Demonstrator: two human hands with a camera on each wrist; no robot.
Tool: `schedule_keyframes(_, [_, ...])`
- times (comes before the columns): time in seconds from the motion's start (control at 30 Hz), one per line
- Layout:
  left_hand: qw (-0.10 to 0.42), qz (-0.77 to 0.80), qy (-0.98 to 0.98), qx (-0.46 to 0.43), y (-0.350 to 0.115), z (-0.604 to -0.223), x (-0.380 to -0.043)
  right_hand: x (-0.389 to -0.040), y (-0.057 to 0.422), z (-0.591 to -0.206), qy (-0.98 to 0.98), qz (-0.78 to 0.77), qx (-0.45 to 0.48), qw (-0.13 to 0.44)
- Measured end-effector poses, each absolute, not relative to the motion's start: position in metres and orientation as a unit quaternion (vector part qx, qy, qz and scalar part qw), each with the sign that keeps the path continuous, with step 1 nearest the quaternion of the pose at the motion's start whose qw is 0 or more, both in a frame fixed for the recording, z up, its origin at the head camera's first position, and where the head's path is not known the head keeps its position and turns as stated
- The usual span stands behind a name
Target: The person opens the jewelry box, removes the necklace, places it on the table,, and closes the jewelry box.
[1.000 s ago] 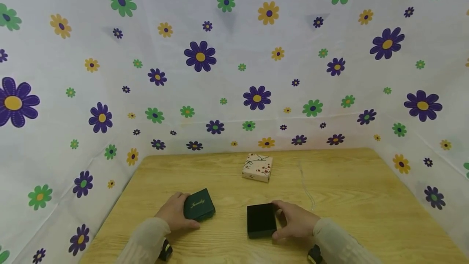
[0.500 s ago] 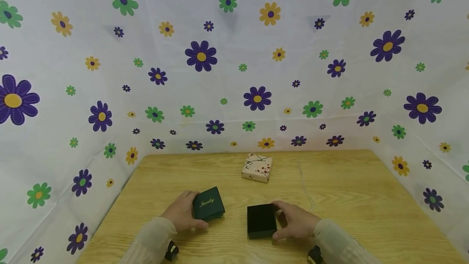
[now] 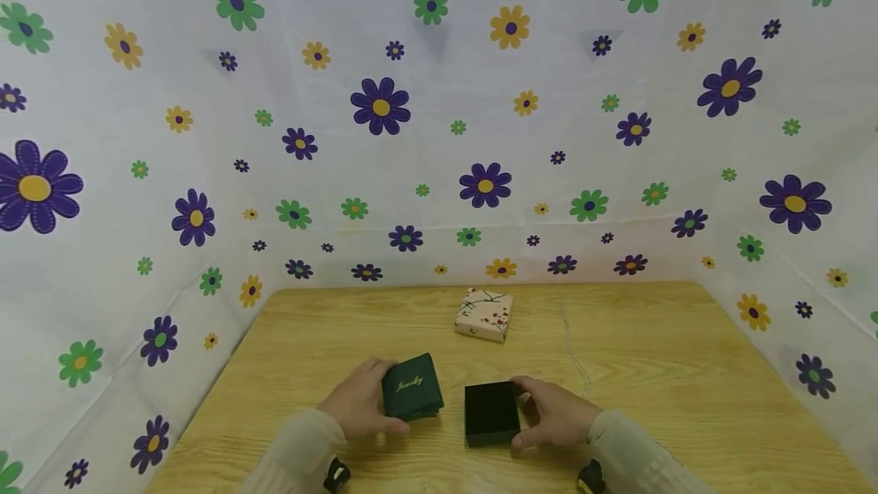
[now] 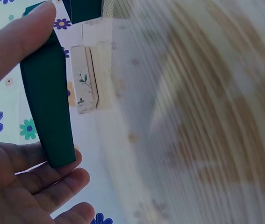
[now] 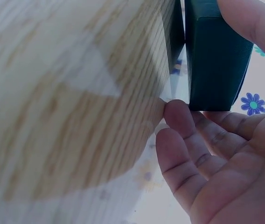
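My left hand (image 3: 360,402) holds a dark green jewelry box lid (image 3: 413,386) with gold lettering on top, its thumb on the near side and fingers on the far side. In the left wrist view the lid (image 4: 48,102) sits between thumb and fingertips. To its right stands the open dark green box base (image 3: 491,416), black inside, on the table. My right hand (image 3: 557,412) grips the base by its near and far sides. In the right wrist view the base (image 5: 216,60) is between thumb and fingers. A small gap separates lid and base.
A cream box (image 3: 484,315) with a branch and red blossom print lies farther back on the wooden table (image 3: 329,334). A thin silvery chain (image 3: 575,353) lies stretched out beyond my right hand. Flower-patterned white cloth (image 3: 425,158) encloses the table's back and sides.
My left hand has carried the lid to the right, closer to the base. The right hand and the base have stayed in place.
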State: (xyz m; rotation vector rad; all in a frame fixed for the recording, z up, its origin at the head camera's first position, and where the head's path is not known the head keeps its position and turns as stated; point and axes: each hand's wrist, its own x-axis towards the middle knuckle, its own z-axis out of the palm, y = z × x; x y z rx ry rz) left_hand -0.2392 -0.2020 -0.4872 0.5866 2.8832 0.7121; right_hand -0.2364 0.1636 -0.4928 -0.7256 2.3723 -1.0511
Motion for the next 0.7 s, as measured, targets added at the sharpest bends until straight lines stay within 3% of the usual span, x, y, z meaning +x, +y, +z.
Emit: schedule_keyframes(0.7, [0.098, 0.254, 0.938, 0.215, -0.172, -0.49, -0.237, -0.235, 0.159, -0.489, 0.864, -0.368, -0.268, 0.214])
